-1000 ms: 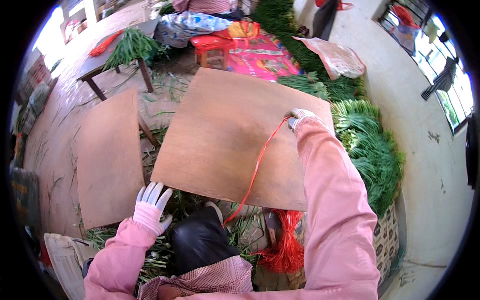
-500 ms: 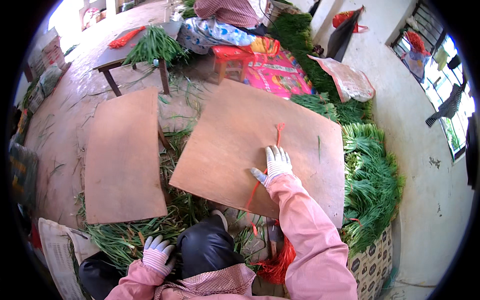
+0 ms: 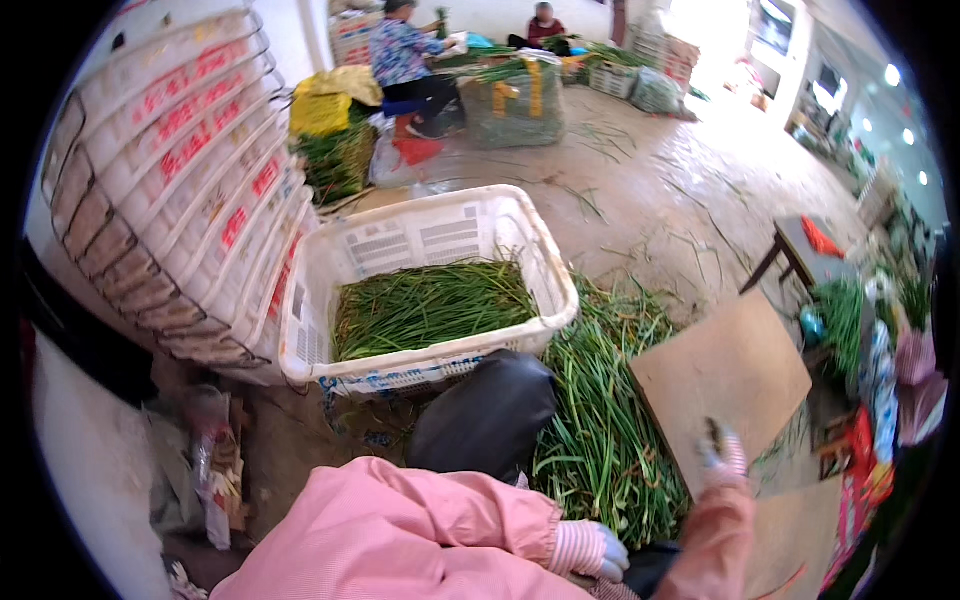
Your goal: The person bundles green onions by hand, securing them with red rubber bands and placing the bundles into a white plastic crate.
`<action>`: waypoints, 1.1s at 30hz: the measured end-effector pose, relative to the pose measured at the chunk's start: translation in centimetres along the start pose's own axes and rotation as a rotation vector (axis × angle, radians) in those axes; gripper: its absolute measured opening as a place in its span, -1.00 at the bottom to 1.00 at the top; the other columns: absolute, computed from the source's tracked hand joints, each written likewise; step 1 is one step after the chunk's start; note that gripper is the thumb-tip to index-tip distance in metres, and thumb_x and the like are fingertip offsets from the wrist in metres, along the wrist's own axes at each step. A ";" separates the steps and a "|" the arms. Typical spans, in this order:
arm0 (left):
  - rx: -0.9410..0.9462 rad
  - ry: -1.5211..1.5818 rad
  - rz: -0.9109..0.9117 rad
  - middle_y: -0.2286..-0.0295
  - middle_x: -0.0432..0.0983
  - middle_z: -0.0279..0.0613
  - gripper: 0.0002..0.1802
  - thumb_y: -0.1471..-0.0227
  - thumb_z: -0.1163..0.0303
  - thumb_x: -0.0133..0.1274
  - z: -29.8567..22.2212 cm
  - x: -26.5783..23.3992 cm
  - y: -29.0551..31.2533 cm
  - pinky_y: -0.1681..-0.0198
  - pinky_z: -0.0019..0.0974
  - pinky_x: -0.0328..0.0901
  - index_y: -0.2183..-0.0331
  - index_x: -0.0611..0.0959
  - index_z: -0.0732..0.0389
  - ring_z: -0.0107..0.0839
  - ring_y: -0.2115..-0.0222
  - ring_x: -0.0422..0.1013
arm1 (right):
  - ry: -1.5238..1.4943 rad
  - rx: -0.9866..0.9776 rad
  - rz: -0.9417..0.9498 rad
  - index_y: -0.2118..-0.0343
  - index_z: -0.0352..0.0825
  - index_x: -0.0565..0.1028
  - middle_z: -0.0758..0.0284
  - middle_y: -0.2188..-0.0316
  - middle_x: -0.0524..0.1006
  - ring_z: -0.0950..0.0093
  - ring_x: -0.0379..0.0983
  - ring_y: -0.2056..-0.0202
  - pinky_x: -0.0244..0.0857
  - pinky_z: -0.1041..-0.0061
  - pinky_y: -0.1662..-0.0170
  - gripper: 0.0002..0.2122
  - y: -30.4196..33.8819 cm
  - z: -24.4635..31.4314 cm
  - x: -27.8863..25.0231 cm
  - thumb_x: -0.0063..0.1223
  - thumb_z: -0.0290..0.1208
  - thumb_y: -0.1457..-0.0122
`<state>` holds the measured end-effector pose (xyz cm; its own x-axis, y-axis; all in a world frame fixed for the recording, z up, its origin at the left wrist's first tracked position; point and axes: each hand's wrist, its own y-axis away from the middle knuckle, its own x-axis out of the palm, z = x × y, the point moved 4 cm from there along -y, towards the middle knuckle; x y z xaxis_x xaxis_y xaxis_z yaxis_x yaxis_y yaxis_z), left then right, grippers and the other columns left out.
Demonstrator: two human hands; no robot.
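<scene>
My left hand (image 3: pixel 606 552), in a pale glove with a striped cuff, rests low between my knees beside a heap of long green leaves (image 3: pixel 610 430). Its fingers look loosely extended, with nothing visible in them. Over the near edge of a brown board (image 3: pixel 725 375) is my right hand (image 3: pixel 722 458), gloved alike. Its fingers look closed around a small dark thing (image 3: pixel 714 435) that I cannot make out. A second brown board (image 3: pixel 795 535) lies at the lower right, with a bit of red string on it. My black-clad left knee (image 3: pixel 490 410) stands between the heap and a white plastic crate (image 3: pixel 555 280).
Green leaves (image 3: pixel 440 305) fill the crate's bottom. Left of it leans a tall stack of white crates (image 3: pixel 190 190). A large wrapped bale (image 3: pixel 515 105) stands farther back, near a seated person (image 3: pixel 405 60). A small table (image 3: pixel 815 250) with red strings is at the right.
The view has swung far to the left, bringing in the crate and the stack. My right hand has left the string on the right board and is now at the left board.
</scene>
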<state>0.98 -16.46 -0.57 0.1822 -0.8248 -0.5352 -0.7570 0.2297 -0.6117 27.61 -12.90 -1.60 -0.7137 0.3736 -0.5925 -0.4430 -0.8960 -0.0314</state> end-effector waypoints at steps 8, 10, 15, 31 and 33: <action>-0.259 -0.154 -0.454 0.31 0.46 -0.03 -0.73 0.03 0.34 -0.01 -3.5 -12.1 12.8 0.25 -0.14 0.31 0.28 0.52 0.30 -0.09 0.30 0.40 | -0.494 0.014 0.351 0.07 -0.33 0.40 0.40 0.27 0.47 0.64 0.34 0.37 0.24 0.65 0.31 -0.70 -9.3 6.0 21.1 -0.02 -0.43 -0.11; -0.310 -0.219 -0.614 0.34 0.48 -0.07 -0.76 0.06 0.37 0.02 -4.7 -14.2 15.1 0.25 -0.14 0.31 0.31 0.54 0.28 -0.12 0.33 0.42 | -0.475 0.020 0.412 0.12 -0.33 0.44 0.41 0.32 0.49 0.63 0.36 0.40 0.26 0.65 0.31 -0.74 -11.5 8.5 21.5 -0.01 -0.46 -0.11; -0.765 -0.551 -0.746 0.45 0.48 -0.16 -0.86 0.15 0.51 0.04 -7.5 -23.1 27.6 0.37 -0.19 0.34 0.41 0.56 0.23 -0.18 0.43 0.43 | -0.354 -0.079 0.622 0.06 -0.40 0.38 0.31 0.23 0.48 0.54 0.40 0.23 0.28 0.60 0.16 -0.69 -17.5 17.7 30.0 -0.02 -0.52 -0.09; -1.774 -0.998 -0.928 0.57 0.49 -0.21 -0.78 0.27 0.38 0.17 -11.0 -30.8 50.4 0.26 -0.14 0.32 0.44 0.59 0.16 -0.16 0.52 0.42 | 0.996 -0.981 1.095 -0.18 -0.26 0.01 0.18 -0.17 0.06 0.20 -0.09 -0.21 -0.20 0.20 -0.22 0.05 -14.9 27.8 68.7 0.37 -0.01 0.42; -1.773 -0.943 -0.950 0.57 0.50 -0.23 -0.74 0.30 0.37 0.18 -10.9 -30.8 51.1 0.26 -0.13 0.32 0.41 0.57 0.14 -0.20 0.54 0.43 | 1.023 -0.983 1.158 -0.18 -0.27 -0.01 0.16 -0.18 0.05 0.20 -0.09 -0.21 -0.19 0.20 -0.22 0.07 -13.9 27.3 72.0 0.37 0.00 0.43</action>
<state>-50.18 15.10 -9.00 0.4772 0.1606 -0.8640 0.1856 -0.9794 -0.0796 -32.37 33.02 -21.87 0.3461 -0.4027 -0.8474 0.6856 -0.5080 0.5214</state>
